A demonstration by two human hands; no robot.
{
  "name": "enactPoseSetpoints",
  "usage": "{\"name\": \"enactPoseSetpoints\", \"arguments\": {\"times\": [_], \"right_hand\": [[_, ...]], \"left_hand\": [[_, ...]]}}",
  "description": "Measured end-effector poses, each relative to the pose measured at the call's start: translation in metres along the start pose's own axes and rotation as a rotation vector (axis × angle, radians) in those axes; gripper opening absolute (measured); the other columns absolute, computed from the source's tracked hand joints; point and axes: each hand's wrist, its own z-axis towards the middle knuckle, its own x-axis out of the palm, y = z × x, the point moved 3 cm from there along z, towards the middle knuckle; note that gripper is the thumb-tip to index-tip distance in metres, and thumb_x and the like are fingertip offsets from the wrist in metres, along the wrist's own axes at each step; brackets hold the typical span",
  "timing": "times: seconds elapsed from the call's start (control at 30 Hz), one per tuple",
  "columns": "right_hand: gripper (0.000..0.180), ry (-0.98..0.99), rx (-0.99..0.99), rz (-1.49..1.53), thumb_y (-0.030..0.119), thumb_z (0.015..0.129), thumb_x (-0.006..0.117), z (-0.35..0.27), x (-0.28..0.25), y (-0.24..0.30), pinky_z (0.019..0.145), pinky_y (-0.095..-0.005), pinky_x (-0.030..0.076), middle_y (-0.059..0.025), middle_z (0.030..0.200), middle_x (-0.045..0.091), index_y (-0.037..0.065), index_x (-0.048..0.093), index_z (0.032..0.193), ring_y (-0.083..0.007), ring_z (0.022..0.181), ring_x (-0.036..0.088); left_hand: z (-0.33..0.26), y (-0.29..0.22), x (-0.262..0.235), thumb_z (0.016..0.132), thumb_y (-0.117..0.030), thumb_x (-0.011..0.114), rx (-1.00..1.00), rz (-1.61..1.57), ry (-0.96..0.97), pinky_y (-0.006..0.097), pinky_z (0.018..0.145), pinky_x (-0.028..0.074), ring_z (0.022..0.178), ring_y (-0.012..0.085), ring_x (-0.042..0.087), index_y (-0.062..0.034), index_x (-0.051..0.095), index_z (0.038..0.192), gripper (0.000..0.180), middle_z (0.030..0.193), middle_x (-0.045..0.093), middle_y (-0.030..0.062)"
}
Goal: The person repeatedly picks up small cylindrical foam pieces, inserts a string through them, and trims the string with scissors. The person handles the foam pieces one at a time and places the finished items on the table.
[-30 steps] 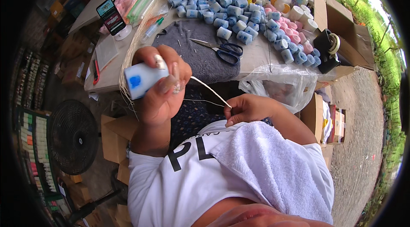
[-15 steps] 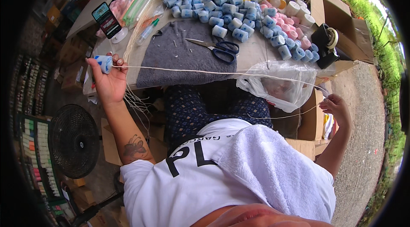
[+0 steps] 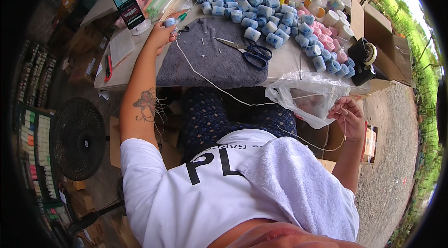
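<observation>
Left hand [image 3: 160, 38], grasping one white, blue-marked cylinder [image 3: 170, 22] beside the upper left corner of the cloth [image 3: 214, 64]; one slack white cord [image 3: 247, 104], sagging below the cloth; one pair of scissors [image 3: 245, 50], on it; right hand [image 3: 348, 116], right of it, pinching the cord.

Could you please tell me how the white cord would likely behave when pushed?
The white cord would probably be floppy, since it sags between the left hand and the right hand. It likely feels light, being so thin.
</observation>
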Motion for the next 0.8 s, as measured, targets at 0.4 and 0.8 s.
{"name": "enactPoseSetpoints", "arguments": {"times": [0.4, 0.8], "right_hand": [[0.067, 0.214, -0.127, -0.025, 0.007, 0.091, 0.052, 0.066, 0.097, 0.002, 0.103, -0.0432, 0.038, -0.0175, 0.152, 0.024, 0.001, 0.017, 0.148, -0.0346, 0.134, 0.038], [0.084, 0.143, -0.057, -0.253, 0.037, 0.092, 0.058, 0.11, 0.099, -0.014, 0.104, -0.0424, 0.033, -0.0215, 0.144, 0.037, 0.02, 0.002, 0.152, -0.0324, 0.128, 0.046]], "left_hand": [[-0.183, -0.058, 0.147, 0.09, -0.025, 0.066, 0.568, 0.091, 0.566, 0.031, 0.094, 0.043, 0.109, 0.0158, 0.054, -0.0002, 0.05, 0.124, 0.045, 0.117, 0.058, 0.0088], [-0.248, -0.036, 0.214, 0.102, -0.027, 0.039, -0.044, -0.995, 1.066, 0.041, 0.09, 0.051, 0.092, 0.0211, 0.064, -0.0044, 0.053, 0.121, 0.033, 0.092, 0.064, 0.0101]]}}
